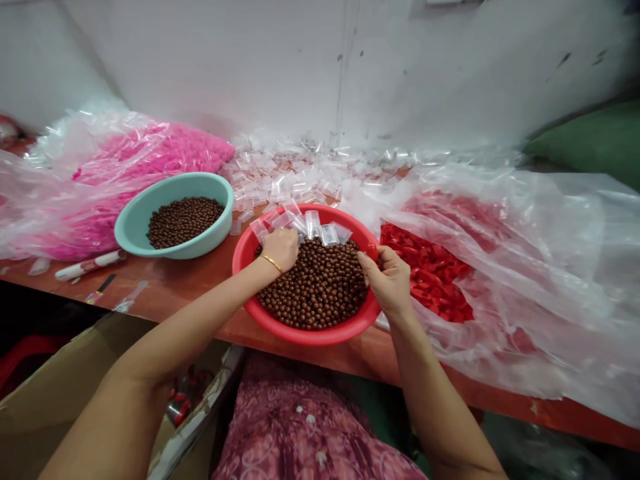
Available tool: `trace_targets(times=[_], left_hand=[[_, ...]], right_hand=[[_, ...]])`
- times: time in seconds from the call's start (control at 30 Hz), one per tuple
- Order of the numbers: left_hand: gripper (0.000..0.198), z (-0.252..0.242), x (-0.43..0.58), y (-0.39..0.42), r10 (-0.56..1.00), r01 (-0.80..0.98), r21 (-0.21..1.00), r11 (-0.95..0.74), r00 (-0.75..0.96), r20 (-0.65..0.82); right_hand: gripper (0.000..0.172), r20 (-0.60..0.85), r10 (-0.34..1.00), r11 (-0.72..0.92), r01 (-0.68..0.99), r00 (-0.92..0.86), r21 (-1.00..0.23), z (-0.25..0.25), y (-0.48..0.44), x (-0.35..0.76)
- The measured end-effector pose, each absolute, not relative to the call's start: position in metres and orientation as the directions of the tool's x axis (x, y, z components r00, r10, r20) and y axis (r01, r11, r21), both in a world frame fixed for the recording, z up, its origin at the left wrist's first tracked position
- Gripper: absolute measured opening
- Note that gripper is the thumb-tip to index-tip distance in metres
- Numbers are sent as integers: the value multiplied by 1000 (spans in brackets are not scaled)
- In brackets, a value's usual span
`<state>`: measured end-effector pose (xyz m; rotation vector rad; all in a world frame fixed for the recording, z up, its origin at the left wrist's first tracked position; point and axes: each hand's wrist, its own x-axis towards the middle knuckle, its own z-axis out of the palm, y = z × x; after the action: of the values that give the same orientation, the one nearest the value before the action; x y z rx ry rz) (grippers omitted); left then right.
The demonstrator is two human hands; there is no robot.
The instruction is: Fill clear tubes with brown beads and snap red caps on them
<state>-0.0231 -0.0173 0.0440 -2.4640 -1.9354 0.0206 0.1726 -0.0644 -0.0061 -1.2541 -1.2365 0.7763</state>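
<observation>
A red basin [307, 338] full of shiny brown beads [320, 283] stands in front of me on the table. Several clear plastic tubes [313, 224] lie over the beads along its far rim. My left hand [281, 249], with a gold bangle on the wrist, is closed at the basin's far left beside these tubes; its fingertips and anything in them are hidden. At the right rim my right hand [387, 275] pinches a small rounded red cap [371, 251] between thumb and fingers.
A pale blue basin [129, 230] with more brown beads stands left, near a white marker pen [90, 265]. Behind it lies a bag of pink pieces [165, 150]. Loose clear tubes [300, 177] cover the table's back. Red pieces [435, 280] fill a plastic bag at right. A cardboard box [75, 380] sits below.
</observation>
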Motion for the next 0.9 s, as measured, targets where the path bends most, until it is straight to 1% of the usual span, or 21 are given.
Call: trace_targets(times=[0.07,0.13,0.17,0.27,0.3,0.37,0.47,0.53,0.57,0.6,0.67,0.73,0.77,0.8,0.83,0.9], left_hand=[[27,52,-32,-27,946,945,-53,-324,323,-25],[27,61,-41,-39,912,905,-119,-408,400,-86],[27,64,-45,-44,904,891,-157,-426,411,-121],[26,64,-49,-56,903,875,-244,-418,372,-215],[26,61,-48,-57,895,867,-252,-429,372,-244],[27,51,-44,-57,861,844,-231,-484,411,-300],[28,34,-34,-51,810,816,-151,-558,496,-314],[27,26,-30,-46,801,824,-51,-564,531,-276],[26,24,-29,-44,803,834,31,-551,540,-252],[26,22,-29,-42,809,839,141,-525,544,-224],[23,20,-31,-39,830,797,433,-422,532,-169],[20,18,-34,-37,842,623,739,-258,520,-145],[20,18,-37,-37,844,501,849,-167,518,-140],[21,18,-39,-38,847,376,923,-84,514,-133],[23,18,-42,-40,854,261,965,-14,506,-124],[29,20,-48,-45,874,77,992,96,470,-121]], right_hand=[[21,242,944,206,172,224,-963,-6,-65,174],[21,243,944,210,164,222,-964,-6,-66,173],[21,243,945,211,158,218,-965,-6,-66,173],[21,234,951,208,144,201,-967,-5,-66,172],[21,232,953,207,142,196,-968,-6,-65,172],[20,230,955,206,143,188,-968,-6,-65,172],[21,235,954,213,129,187,-968,-6,-64,172],[21,238,951,220,110,196,-969,-5,-64,172],[21,236,951,219,103,199,-970,-5,-64,172],[21,231,952,215,100,200,-971,-5,-64,172],[21,223,955,208,97,197,-973,-4,-64,172],[22,228,952,215,86,203,-973,-3,-64,172],[23,231,950,219,78,211,-973,-3,-64,171],[24,233,946,222,76,223,-972,-2,-64,171],[25,239,941,225,84,238,-971,-1,-63,171],[25,268,925,242,125,271,-962,0,-63,170]])
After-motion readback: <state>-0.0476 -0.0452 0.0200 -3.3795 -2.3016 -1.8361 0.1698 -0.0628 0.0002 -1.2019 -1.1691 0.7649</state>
